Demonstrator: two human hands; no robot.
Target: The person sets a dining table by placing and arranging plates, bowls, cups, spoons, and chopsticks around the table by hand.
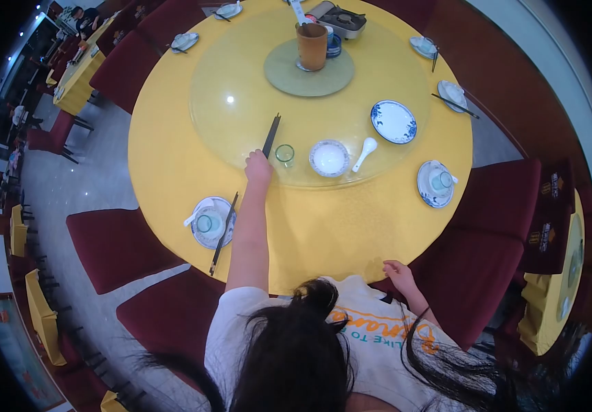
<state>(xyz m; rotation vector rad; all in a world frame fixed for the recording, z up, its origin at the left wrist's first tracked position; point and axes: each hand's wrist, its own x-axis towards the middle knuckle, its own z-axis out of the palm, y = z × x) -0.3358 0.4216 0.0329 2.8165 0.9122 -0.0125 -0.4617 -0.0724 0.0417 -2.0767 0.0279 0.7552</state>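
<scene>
My left hand [258, 167] reaches onto the glass turntable [241, 89], its fingers closed around the lower end of dark chopsticks [272, 132]. Just right of that hand stands a small green-tinted glass [284, 154]. Further right are a white patterned bowl [329, 158], a white spoon [365, 154] and a blue-and-white plate [393, 121], all on the turntable. My right hand [399, 275] is by the near edge of the yellow tablecloth [323, 233], empty, with its fingers loosely bent and apart.
Place settings ring the table, including a left plate [203, 239] with chopsticks and a right plate [426, 196] with a glass. A brown pot [312, 47] and a portable stove [343, 22] stand farther back. Maroon chairs [121, 244] surround the table. A person [86, 20] is far left.
</scene>
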